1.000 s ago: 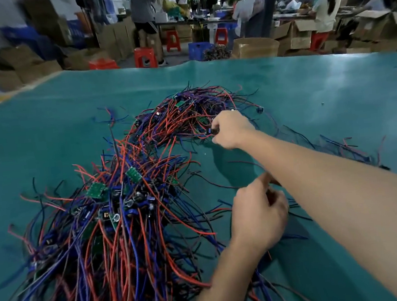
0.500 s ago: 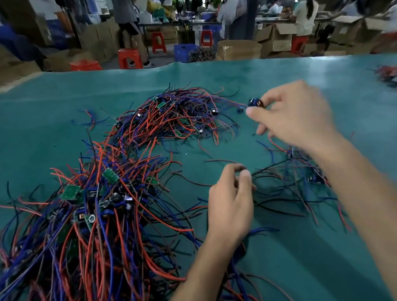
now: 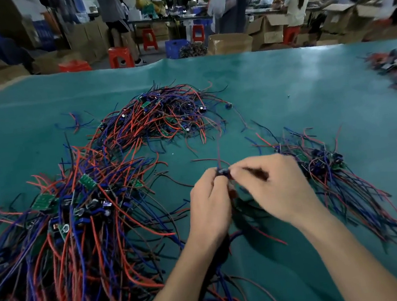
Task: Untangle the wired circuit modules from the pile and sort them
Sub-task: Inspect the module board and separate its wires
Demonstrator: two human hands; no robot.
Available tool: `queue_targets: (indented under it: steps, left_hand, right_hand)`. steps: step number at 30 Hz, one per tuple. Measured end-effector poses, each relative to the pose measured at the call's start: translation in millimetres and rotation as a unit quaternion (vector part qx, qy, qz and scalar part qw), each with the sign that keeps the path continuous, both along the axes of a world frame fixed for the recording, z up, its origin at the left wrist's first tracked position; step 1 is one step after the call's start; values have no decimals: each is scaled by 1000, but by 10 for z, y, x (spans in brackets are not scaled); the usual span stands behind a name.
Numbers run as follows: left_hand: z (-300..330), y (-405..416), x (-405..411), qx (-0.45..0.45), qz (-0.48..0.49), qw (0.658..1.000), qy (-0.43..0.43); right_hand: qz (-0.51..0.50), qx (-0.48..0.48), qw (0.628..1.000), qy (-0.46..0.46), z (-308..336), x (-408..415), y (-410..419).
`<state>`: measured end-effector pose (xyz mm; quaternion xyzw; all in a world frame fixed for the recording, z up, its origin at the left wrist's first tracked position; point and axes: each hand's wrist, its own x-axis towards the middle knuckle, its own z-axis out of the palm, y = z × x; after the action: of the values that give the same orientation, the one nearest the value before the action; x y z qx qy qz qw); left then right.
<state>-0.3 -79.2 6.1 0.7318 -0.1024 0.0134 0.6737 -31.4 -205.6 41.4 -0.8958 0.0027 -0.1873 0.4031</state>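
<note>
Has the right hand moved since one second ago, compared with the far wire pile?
Yes. The right hand has come back from the far wire pile toward the person, and now pinches a small module together with the left hand.

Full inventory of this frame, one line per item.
big wire pile: 1, red/blue/black wires with green boards, table left
far wire pile: 1, same colours, centre
small wire bunch: 1, blue/red, right of the hands
blurred heap: 1, red/dark, table's far right edge
held module: 1, dark, wires trailing, pinched between both hands
table cover: 1, teal
red stools: several, background
cardboard boxes: several, brown, background
left hand: pinches module
right hand: pinches module
</note>
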Motion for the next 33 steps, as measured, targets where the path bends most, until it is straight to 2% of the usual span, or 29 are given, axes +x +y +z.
queue_targets:
  steps: [2,4,7,10,14,17,20,22,24,26,27,29,31,33]
  left_hand:
    - [4,0,-22,17,-46,998,-26]
    - [20,2,-39,28,-86,994,-60]
    - [30,16,-41,-4,-120,991,-50]
    - [-7,8,-23,0,-105,994,-31]
    - [-27,6,-15,38,-99,993,-60]
    - [-53,2,4,76,-98,990,-65]
    - [-59,-2,4,107,-103,986,-77]
    - [-49,-9,-13,132,-106,981,-92]
    - [-43,-7,-21,138,-105,980,-96]
    - [-48,-7,-24,123,-85,984,-94]
    - [-52,-5,-22,101,-65,989,-90]
    - [-58,-5,-21,63,-25,994,-88]
    - [-53,-14,-30,64,-7,993,-101]
    - [-46,-15,-25,65,-10,992,-106]
  right_hand:
    - [-8,67,998,19,-49,57,-42]
    - [25,138,989,51,-120,80,-31]
    - [41,286,956,56,-126,67,-5]
    - [29,371,927,47,-75,75,-32]
    - [-8,389,921,21,-66,102,-78]
    - [-53,317,947,-26,-72,124,-174]
    - [-123,300,940,-109,-41,130,-387]
    - [-175,320,919,-152,-17,121,-540]
    - [-226,372,877,-204,-3,107,-677]
    - [-286,407,832,-247,13,93,-789]
    - [-312,408,821,-251,15,89,-825]
    - [-311,405,831,-220,3,84,-791]
    - [-202,374,895,-133,-6,92,-580]
    - [-40,255,966,-30,-40,89,-296]
